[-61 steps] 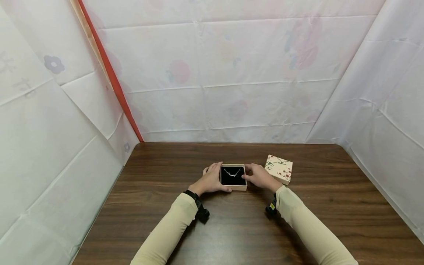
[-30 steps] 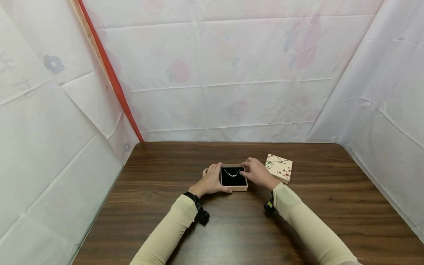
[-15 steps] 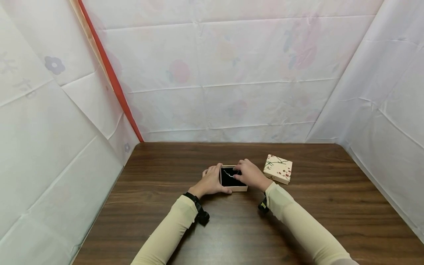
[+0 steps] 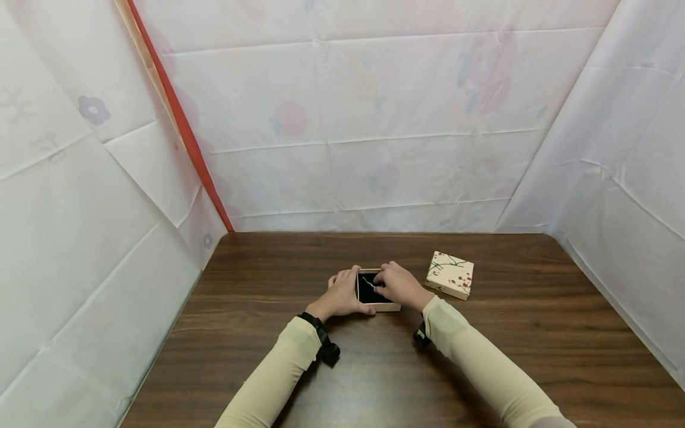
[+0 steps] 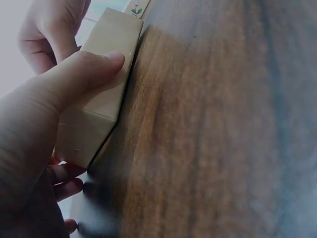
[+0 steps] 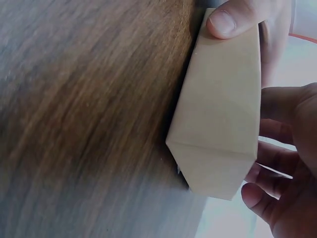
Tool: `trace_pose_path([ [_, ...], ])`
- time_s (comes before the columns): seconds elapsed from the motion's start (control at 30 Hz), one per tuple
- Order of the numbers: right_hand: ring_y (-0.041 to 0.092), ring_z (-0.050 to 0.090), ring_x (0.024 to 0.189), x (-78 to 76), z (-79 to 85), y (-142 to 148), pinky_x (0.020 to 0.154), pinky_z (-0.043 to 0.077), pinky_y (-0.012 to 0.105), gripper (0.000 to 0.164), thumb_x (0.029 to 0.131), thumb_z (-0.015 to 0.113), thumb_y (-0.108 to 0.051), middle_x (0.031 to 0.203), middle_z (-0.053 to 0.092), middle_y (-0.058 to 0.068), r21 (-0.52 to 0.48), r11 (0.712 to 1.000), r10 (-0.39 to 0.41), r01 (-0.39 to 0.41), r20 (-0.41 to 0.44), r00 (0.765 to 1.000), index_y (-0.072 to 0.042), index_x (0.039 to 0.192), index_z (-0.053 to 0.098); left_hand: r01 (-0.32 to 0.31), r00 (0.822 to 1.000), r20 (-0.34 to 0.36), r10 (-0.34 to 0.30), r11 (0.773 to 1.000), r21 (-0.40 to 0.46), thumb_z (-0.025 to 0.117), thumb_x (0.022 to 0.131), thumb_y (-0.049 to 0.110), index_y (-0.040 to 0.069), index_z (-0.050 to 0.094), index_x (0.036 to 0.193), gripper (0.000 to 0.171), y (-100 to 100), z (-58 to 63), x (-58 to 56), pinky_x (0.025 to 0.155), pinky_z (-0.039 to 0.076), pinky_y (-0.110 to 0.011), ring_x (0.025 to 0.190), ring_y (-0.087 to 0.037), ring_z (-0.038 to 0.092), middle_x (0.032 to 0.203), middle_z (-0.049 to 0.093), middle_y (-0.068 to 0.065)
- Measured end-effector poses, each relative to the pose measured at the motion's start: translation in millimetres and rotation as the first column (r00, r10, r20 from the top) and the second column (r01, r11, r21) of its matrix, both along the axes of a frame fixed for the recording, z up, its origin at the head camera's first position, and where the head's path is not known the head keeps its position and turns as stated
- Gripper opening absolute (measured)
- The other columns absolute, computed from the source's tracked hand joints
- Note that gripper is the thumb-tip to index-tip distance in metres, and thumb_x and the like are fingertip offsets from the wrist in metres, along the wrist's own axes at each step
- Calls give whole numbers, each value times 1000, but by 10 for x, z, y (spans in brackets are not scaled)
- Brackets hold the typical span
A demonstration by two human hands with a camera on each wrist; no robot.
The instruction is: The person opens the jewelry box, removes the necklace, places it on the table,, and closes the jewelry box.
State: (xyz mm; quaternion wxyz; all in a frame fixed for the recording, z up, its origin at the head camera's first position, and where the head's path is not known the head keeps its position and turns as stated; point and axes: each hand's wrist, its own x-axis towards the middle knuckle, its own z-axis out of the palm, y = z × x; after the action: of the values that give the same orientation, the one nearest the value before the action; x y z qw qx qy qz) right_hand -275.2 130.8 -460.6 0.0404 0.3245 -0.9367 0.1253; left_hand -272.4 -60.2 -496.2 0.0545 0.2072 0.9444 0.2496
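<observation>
A small cream jewellery box (image 4: 387,307) sits on the table without its lid, a black pad (image 4: 368,295) inside. On the pad lies a silver necklace (image 4: 369,282), its right part hidden by my right hand. My left hand (image 4: 343,293) grips the box's left side, with the thumb (image 5: 94,72) along the near wall and the fingers round the far side. My right hand (image 4: 398,285) reaches over the right wall, fingertips and thumb bent down at the necklace. Whether they pinch it is hidden. In the right wrist view its fingers (image 6: 272,173) are bent beside the box (image 6: 218,104).
The box's lid (image 4: 451,274), cream with red flowers and green stems, lies to the right behind my right hand. The brown wooden table (image 4: 374,374) has white sheeting (image 4: 342,119) behind it and at both sides. A red strip (image 4: 182,125) runs down the left corner.
My right hand has moved left from the box's right edge to over the pad, covering part of the necklace. My left hand and the box stay in place.
</observation>
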Motion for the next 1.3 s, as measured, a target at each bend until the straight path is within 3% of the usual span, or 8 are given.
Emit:
trace_pose_path([
  [0.27, 17, 53, 81, 4, -11, -17, 75, 50, 32, 5, 86, 73, -15, 86, 63, 1, 18, 1000, 1, 0, -46, 999, -11, 85, 77, -3, 1000, 4, 3, 1000, 21, 82, 66, 60, 8, 28, 148, 111, 5, 5, -5, 112, 22, -58, 138, -32, 36, 146, 43, -16],
  [0.53, 20, 56, 84, -10, 0, -26, 77, 51, 34, 10, 85, 72, -12, 81, 61, 1, 38, 999, 14, -11, -66, 998, -13, 75, 73, -7, 1000, 1, 7, 1000, 15, 82, 65, 61, 9, 28, 149, 113, -1, 18, -3, 114, 19, -58, 139, -31, 35, 147, 43, -15],
  [0.93, 16, 52, 78, -24, 12, -3, 68, 47, 30, 12, 82, 71, -14, 76, 61, -1, 52, 998, 24, -21, -45, 999, -15, 71, 69, -28, 1000, -9, 29, 999, 22, 83, 66, 59, 3, 21, 153, 121, 6, 4, 37, 114, 20, -57, 139, -33, 35, 150, 38, -19],
  [1.17, 18, 57, 78, -23, 47, -5, 72, 51, 32, 6, 80, 72, -12, 76, 68, -1, 67, 997, 30, -28, -34, 999, -12, 75, 73, -25, 1000, -11, 26, 1000, 9, 82, 66, 59, 4, 26, 152, 117, -2, 13, 31, 113, 21, -56, 138, -32, 36, 149, 41, -17],
  [1.3, 16, 56, 74, -24, 72, 4, 70, 50, 31, 11, 79, 72, -10, 69, 67, -3, 64, 997, 33, -31, -38, 999, -13, 69, 72, -17, 1000, -8, 17, 1000, 4, 82, 66, 60, 5, 28, 151, 115, -8, 27, 25, 112, 22, -56, 138, -32, 36, 147, 42, -16],
])
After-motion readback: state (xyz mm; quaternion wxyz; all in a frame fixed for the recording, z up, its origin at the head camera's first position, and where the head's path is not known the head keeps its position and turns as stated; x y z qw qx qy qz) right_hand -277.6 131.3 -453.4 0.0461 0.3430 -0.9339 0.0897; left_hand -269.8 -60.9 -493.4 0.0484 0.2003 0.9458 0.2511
